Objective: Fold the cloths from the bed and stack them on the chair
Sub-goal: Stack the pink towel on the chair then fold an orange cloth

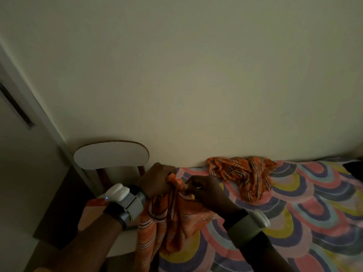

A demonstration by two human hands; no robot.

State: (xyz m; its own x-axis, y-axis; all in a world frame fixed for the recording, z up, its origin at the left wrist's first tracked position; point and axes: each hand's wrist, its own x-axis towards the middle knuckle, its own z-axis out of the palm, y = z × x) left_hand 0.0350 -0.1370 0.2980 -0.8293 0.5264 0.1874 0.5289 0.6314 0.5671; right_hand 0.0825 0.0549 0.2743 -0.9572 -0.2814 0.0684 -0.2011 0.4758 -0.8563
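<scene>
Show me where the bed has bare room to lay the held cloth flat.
Free: bedspread right of the right hand, below the crumpled cloth. Crowded: by the wall and around the held cloth under the left hand.

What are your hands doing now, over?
Both hands, left and right, gripping orange cloth. Second cloth crumpled on bed. Nothing blocking chair.
</scene>
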